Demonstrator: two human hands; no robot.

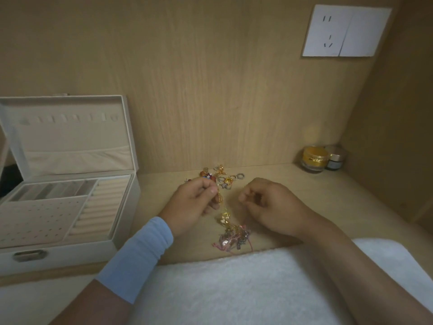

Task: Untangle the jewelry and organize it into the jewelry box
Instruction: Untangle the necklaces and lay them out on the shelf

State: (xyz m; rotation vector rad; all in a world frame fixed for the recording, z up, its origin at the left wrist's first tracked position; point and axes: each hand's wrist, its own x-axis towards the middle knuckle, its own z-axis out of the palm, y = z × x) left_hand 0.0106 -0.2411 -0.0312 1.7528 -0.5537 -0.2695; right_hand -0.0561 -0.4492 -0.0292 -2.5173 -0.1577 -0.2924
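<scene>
- Left hand (194, 200) pinches in its grip a thin gold chain (222, 204) above the tangled pink-and-silver jewelry heap (232, 239).
- Right hand (269, 205), at 3 o'clock: grip curled, whether on anything I cannot tell.

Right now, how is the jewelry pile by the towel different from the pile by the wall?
The near pile is one knotted clump of chains and pink cord; the far pile is separate rings and charms. A gold chain pinched by the left hand runs down into the near pile, not the far pile. Both lie on the wooden desk, outside the jewelry box.
</scene>
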